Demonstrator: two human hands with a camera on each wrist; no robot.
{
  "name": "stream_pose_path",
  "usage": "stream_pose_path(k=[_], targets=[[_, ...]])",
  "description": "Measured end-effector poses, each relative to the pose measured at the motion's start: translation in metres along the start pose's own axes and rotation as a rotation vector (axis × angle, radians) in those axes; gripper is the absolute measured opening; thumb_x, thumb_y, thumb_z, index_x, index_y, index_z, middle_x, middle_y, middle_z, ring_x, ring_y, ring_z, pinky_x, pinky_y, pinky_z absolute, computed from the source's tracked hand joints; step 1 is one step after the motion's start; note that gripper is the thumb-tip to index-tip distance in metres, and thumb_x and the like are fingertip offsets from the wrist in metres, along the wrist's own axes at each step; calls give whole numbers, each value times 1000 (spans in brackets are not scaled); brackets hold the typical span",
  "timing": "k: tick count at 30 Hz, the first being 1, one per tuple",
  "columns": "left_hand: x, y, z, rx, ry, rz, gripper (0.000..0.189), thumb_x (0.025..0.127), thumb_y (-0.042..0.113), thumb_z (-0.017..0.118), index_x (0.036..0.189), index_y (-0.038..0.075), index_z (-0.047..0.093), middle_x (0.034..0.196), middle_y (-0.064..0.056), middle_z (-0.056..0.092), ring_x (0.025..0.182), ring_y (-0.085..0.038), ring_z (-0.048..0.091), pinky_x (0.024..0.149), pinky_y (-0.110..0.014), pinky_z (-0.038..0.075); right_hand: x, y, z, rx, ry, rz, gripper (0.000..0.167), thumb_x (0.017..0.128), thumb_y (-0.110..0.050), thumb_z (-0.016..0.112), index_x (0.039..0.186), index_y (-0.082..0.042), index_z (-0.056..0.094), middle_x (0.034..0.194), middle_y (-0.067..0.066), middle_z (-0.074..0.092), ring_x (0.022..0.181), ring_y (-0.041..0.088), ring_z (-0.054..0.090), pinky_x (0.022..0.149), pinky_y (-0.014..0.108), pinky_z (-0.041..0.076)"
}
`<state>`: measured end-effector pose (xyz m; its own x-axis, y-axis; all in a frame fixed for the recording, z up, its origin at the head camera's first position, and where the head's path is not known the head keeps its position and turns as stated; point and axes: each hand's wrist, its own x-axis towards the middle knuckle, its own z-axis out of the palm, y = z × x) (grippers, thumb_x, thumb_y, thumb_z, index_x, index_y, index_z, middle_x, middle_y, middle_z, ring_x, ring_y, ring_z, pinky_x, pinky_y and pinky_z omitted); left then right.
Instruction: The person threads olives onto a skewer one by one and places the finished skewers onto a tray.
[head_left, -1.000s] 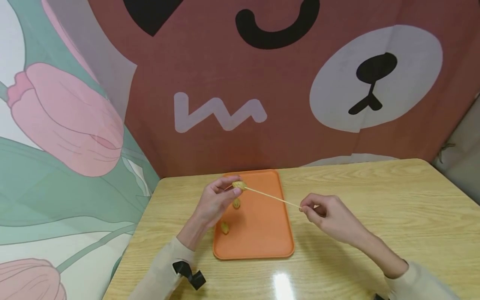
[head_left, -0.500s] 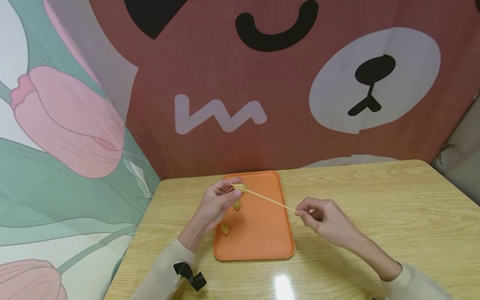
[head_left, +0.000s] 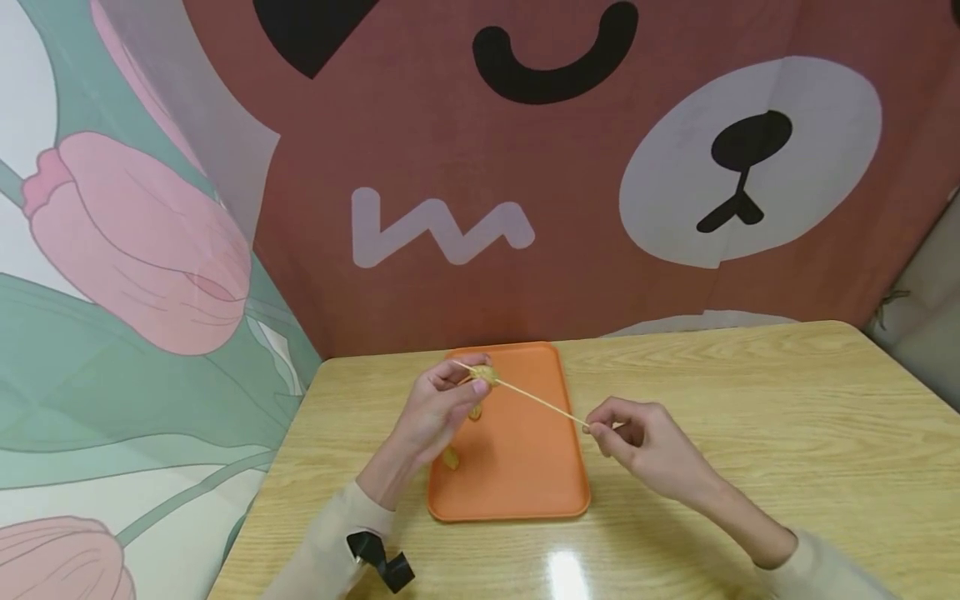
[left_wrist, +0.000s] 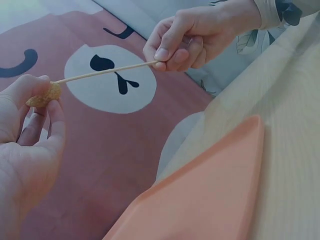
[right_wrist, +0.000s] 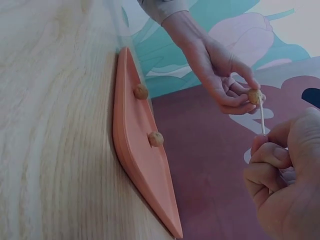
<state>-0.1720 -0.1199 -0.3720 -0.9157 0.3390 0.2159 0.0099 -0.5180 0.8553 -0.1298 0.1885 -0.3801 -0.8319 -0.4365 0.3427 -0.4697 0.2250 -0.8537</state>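
- Far left: printed tulip backdrop [head_left: 142,250]; black strap [head_left: 378,562] hangs at your left cuff.
- Left grip [head_left: 435,414]: narrow, thumb and fingers pinching one side each of a yellow-brown piece [head_left: 487,375], held up over the tray's far end.
- Two loose pieces, lower [head_left: 450,457] and upper [head_left: 475,412], lie apart along the tray's left side, partly behind your left hand in the head view; right wrist view shows both.
- Orange tray [head_left: 517,479]: flat on the tabletop [head_left: 750,417], under the held piece.
- Thin stick [head_left: 543,403]: slants down from piece to right grip. A short length shows left of the piece, so it looks run through; exact exit hidden.
- Right grip [head_left: 648,437]: thumb and forefinger pinch the stick near its rear end, just right of the tray.
- Step, my read: piece being threaded onto the stick.
- Next move calls for a steady left pinch, stick in line, left fingertips clear of the point, light push so the stick doesn't bow.
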Motion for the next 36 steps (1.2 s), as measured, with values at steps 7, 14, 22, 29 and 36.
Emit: stream_pose_path(k=[7, 14, 22, 29, 36], targets=[[-2, 3, 7, 3, -10, -3, 25, 90, 1, 77, 113, 7, 73, 126, -9, 62, 98, -16, 63, 76, -22, 50, -1, -2, 2, 63, -31, 8, 8, 102, -9, 65, 98, -13, 70, 74, 3, 60, 51, 8, 44, 43, 28, 39], [-5, 0, 13, 1, -7, -16, 25, 90, -2, 75, 113, 10, 74, 124, -6, 63, 94, -14, 61, 76, -22, 48, -2, -3, 4, 82, -25, 5, 8, 102, -9, 64, 98, -13, 71, 74, 4, 60, 51, 8, 42, 42, 28, 38], [-7, -7, 19, -28, 12, -39, 26, 89, -3, 76, 113, 6, 73, 127, -11, 61, 103, -17, 64, 104, -36, 46, -1, -3, 5, 118, -37, -19, 9, 103, -8, 63, 99, -11, 71, 72, 6, 59, 49, 9, 39, 39, 28, 35], [-10, -19, 25, -39, 34, -96, 25, 90, -2, 76, 113, 7, 73, 131, -14, 60, 106, -18, 64, 106, -38, 45, 0, -1, 7, 174, -55, -35, 10, 101, -5, 63, 97, -9, 71, 69, 8, 57, 49, 7, 38, 38, 27, 31], [-12, -34, 31, -52, 26, -127, 27, 90, -6, 72, 113, 8, 74, 127, -10, 63, 108, -18, 63, 104, -37, 46, 0, 1, 11, 214, -55, -24, 10, 101, -3, 63, 96, -7, 72, 69, 10, 56, 51, 6, 38, 37, 27, 30]])
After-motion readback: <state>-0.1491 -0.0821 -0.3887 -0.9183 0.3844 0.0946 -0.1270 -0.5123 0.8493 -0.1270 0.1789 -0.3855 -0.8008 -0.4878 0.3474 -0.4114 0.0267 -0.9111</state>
